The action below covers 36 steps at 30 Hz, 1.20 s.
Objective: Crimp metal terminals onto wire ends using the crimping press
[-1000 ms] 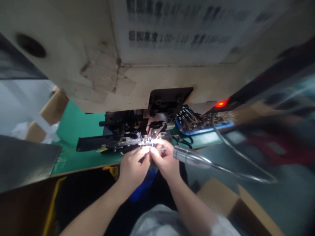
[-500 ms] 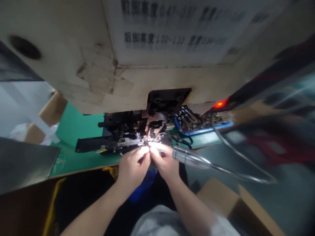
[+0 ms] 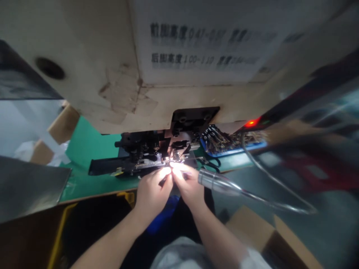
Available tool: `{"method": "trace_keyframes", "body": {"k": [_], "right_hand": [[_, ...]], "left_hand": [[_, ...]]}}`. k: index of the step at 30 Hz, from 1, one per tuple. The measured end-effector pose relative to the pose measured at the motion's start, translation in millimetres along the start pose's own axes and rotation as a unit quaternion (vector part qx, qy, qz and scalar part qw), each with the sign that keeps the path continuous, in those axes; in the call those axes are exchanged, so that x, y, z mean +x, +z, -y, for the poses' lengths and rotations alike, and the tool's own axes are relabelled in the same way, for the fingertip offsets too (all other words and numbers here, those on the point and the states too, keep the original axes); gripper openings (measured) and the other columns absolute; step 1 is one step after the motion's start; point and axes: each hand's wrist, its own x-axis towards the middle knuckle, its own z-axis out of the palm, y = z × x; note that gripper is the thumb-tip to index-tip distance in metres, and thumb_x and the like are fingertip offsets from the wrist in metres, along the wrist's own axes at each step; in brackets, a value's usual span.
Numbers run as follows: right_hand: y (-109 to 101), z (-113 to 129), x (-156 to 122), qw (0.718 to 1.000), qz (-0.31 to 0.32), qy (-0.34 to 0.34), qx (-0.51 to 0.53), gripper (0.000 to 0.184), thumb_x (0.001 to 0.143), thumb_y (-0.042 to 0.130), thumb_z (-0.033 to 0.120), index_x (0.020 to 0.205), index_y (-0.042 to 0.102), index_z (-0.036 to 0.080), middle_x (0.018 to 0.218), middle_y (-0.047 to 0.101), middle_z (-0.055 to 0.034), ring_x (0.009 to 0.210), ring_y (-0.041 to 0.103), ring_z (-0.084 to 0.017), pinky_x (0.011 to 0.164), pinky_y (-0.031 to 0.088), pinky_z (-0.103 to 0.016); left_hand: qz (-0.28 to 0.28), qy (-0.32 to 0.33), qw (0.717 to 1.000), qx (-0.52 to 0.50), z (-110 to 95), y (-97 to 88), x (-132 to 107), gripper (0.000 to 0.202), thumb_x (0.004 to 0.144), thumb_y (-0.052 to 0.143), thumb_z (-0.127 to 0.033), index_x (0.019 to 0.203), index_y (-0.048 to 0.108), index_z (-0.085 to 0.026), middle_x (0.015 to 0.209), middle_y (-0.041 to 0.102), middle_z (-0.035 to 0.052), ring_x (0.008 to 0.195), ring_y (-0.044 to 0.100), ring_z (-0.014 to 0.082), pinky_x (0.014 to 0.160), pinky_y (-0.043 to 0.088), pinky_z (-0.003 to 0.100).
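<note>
My left hand [image 3: 155,188] and my right hand [image 3: 190,185] meet fingertip to fingertip at the front of a crimping press [image 3: 171,149]. Both are closed in a pinch under a bright light. Whatever lies between the fingers is too small and overexposed to make out. Just beyond the fingertips is the press's working point, with a strip of small metal terminals [image 3: 148,164] running in from the left along a dark feed track [image 3: 105,167]. A silver gooseneck lamp [image 3: 214,180] shines from the right, its head close beside my right hand.
The cream machine housing [image 3: 112,93] with a printed label [image 3: 202,48] hangs low overhead. To the right, a blue tray [image 3: 232,152] holds many wire leads, with black-handled scissors [image 3: 210,163] in front. An open cardboard box [image 3: 252,229] stands lower right; a metal sheet [image 3: 30,190] is at left.
The whole view has shifted slightly, so the machine sits a little lower and further right. My hands keep the same pinch at the press.
</note>
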Motion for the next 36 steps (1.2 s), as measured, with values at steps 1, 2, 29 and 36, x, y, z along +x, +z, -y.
{"method": "trace_keyframes", "body": {"k": [1,2,29,36], "right_hand": [[0,0,-1,1.0,-0.009,0.001,-0.006,0.017,0.083,0.067,0.027,0.098,0.072,0.022,0.096,0.075,-0.0036,0.088,0.072,-0.02,0.083,0.059,-0.033],[1,1,-2,1.0,-0.017,-0.001,-0.017,0.015,0.083,0.067,0.027,0.096,0.07,0.021,0.092,0.074,-0.0034,0.082,0.071,-0.019,0.078,0.059,-0.032],[-7,5,-3,0.991,-0.011,-0.038,-0.131,0.006,0.082,0.061,0.023,0.078,0.061,0.019,0.061,0.054,0.0038,0.051,0.05,-0.011,0.055,0.048,-0.026],[-4,6,-2,0.991,-0.024,-0.025,-0.129,0.009,0.08,0.065,0.023,0.089,0.065,0.019,0.064,0.06,0.0026,0.058,0.059,-0.014,0.066,0.057,-0.031]], "left_hand": [[0.006,-0.005,1.0,-0.003,0,-0.7,0,0.02,0.086,0.056,-0.021,0.097,0.073,-0.02,0.094,0.077,0.003,0.084,0.073,0.0201,0.077,0.057,0.029],[0.012,-0.011,1.0,-0.005,0,-1.3,1,0.02,0.086,0.056,-0.022,0.097,0.073,-0.02,0.093,0.077,0.0026,0.084,0.073,0.0201,0.076,0.057,0.029],[0.058,0.051,0.997,0.021,4,-4.1,0,0.018,0.09,0.057,-0.03,0.092,0.073,-0.021,0.086,0.076,0.0036,0.077,0.071,0.0206,0.069,0.054,0.029],[-0.019,0.107,0.993,0.038,6,2.2,-2,0.017,0.088,0.057,-0.022,0.082,0.072,-0.019,0.083,0.076,0.0056,0.073,0.072,0.019,0.07,0.056,0.028]]}}
